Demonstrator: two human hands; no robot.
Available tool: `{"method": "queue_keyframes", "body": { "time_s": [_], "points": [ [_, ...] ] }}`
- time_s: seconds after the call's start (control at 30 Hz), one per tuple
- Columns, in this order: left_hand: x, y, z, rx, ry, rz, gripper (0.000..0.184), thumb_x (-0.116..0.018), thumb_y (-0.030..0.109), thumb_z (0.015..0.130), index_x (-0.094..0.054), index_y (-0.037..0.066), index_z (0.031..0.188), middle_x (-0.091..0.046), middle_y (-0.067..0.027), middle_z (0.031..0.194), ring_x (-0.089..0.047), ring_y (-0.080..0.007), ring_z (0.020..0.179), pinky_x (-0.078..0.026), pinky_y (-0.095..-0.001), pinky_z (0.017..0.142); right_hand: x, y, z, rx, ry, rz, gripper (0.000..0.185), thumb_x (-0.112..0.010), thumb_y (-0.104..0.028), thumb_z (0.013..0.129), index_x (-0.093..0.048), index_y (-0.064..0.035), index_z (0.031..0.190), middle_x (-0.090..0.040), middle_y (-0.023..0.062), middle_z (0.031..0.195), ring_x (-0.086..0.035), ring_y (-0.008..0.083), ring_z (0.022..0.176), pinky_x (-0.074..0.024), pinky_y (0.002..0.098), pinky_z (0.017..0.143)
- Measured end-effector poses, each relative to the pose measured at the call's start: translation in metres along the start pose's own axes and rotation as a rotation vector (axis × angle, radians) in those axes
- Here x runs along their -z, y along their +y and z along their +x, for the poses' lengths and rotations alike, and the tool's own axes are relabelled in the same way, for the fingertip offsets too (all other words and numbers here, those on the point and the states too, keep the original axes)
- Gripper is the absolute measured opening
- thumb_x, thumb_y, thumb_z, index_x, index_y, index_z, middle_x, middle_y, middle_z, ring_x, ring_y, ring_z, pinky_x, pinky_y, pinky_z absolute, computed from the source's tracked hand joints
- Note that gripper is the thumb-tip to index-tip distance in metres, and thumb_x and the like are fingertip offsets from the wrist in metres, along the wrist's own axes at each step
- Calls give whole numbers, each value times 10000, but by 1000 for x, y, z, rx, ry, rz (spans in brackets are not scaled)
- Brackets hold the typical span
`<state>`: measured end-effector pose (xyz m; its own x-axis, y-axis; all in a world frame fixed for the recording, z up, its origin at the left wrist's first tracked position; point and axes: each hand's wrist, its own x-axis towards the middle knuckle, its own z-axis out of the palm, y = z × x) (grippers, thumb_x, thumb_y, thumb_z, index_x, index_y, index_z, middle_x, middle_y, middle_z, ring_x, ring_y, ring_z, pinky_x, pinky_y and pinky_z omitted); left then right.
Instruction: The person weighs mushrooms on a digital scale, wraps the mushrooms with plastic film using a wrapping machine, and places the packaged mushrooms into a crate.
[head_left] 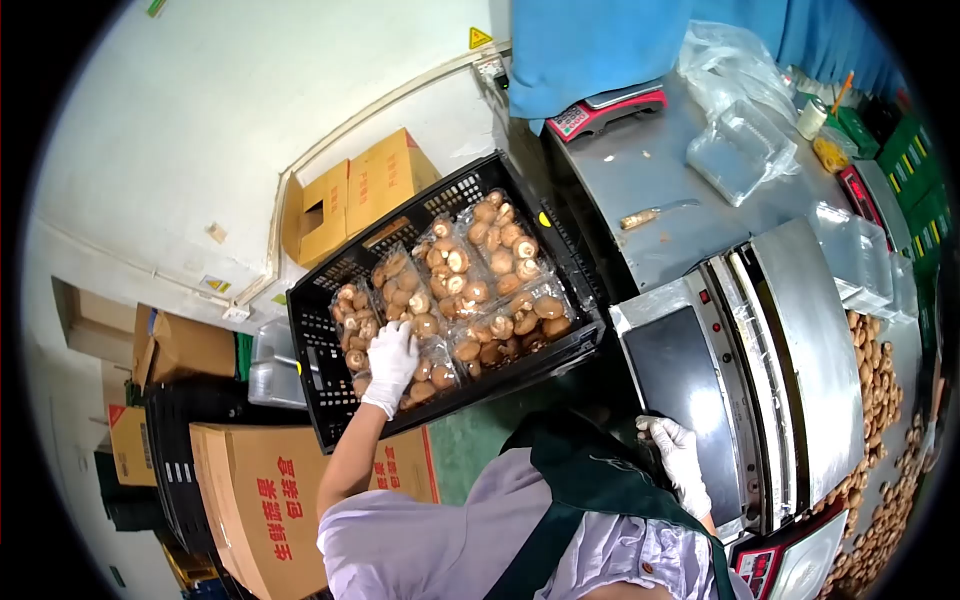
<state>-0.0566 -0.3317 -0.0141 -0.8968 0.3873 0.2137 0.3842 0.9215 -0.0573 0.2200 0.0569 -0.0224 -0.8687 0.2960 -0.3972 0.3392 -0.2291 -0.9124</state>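
Wrapped clear packs of brown mushrooms fill most of a black plastic crate. My left hand, in a white glove, reaches into the crate with its fingers bent down on a mushroom pack at the near left; its fingertips are partly hidden among the packs. My right hand, also gloved in white, hovers by the near left edge of the wrapping machine with its fingers curled and thumb near them. Nothing shows between those fingers.
Cardboard boxes stand behind the crate and below it. On the metal table are a red scale, a knife and clear trays. Loose mushrooms lie right of the machine; another scale is nearer.
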Motion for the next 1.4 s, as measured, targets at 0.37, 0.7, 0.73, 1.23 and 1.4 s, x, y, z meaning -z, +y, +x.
{"method": "queue_keyframes", "body": {
  "time_s": [0.37,0.7,0.73,1.23,1.4],
  "points": [
    [57,267,76,-871,-61,-798,183,-615,68,801,-643,55,981,-634,-129,1031,-604,-304,948,-472,-391,844,44,-20,-80,182,370,-398,258,-557,-217,906,-651,-39,1067,-664,108,1069,-629,227,997,-469,312,908],
    [103,441,-47,-1318,-114,-865,113,-646,65,771,-649,83,883,-644,-68,963,-606,-254,848,-471,-359,757,214,66,-345,-3,1555,-603,201,-638,-131,823,-673,-48,1003,-676,151,901,-666,192,780,-518,303,666],
    [110,456,-67,-1329,-150,-907,111,-648,65,772,-653,84,881,-647,-67,953,-609,-255,841,-473,-358,751,230,65,-377,59,1655,-665,207,-639,-127,813,-663,-50,1005,-667,152,886,-664,220,752,-521,322,652],
    [104,593,-277,-1145,-581,-1156,104,-605,84,832,-645,23,906,-641,-113,863,-631,-258,793,-504,-334,703,358,203,-624,-453,1371,-866,132,-676,-123,744,-699,-27,832,-641,188,737,-638,317,675,-478,369,629],
    [50,620,-285,-484,-942,-1385,158,-555,97,890,-629,28,1011,-630,-56,847,-611,-143,761,-502,-264,678,358,206,-626,-387,1420,-527,85,-647,-59,781,-676,15,811,-613,113,632,-565,156,578,-442,293,584]
  ]
}}
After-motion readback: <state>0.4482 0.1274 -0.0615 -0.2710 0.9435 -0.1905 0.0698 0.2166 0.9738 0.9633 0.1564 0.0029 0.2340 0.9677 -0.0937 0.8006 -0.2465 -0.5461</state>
